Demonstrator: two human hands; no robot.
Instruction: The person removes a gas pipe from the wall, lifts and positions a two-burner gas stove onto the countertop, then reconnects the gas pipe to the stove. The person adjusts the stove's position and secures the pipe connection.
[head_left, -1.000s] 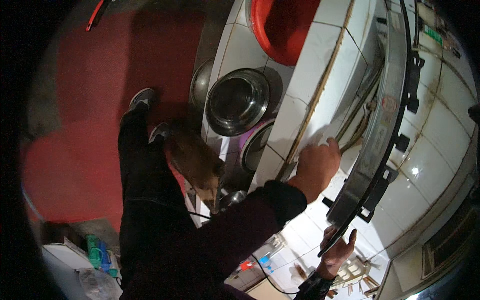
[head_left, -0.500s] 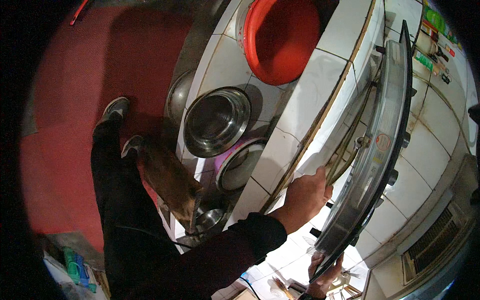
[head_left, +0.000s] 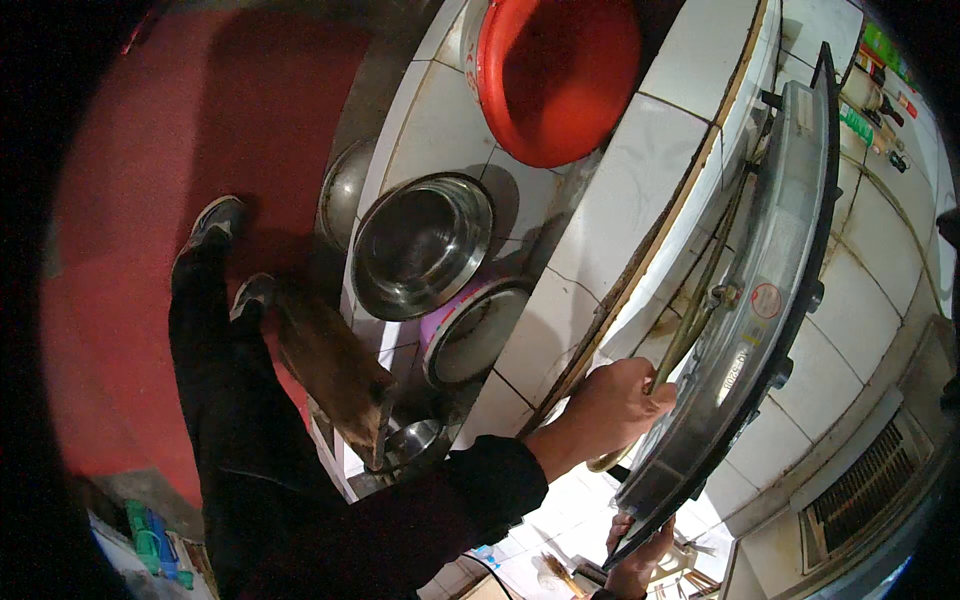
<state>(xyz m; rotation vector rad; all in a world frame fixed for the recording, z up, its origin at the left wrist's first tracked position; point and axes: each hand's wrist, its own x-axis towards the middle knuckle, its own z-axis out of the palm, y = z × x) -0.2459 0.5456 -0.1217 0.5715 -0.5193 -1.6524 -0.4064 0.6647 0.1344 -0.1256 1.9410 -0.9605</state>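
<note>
A gas stove (head_left: 740,330) is tipped up over the white tiled counter, its grey metal body toward me and its black panel with knobs on the far side. My left hand (head_left: 615,405) is closed around a yellowish hose (head_left: 690,315) beside the stove; the hose runs up along the metal body, and a bend of it shows below the hand. At the stove's lower end my right hand (head_left: 640,558) grips the edge, its fingers partly hidden by the panel.
On a lower tiled ledge stand a red basin (head_left: 560,80), a steel basin (head_left: 425,245) and a pink-rimmed basin (head_left: 475,335). Bottles (head_left: 870,110) stand at the upper right. A wooden board (head_left: 335,370) leans near my legs. A vent grille (head_left: 865,480) is at lower right.
My left hand has closed around the hose and bent it down, so a loop now shows below the hand. The stove's lower end and my right hand have shifted slightly left.
</note>
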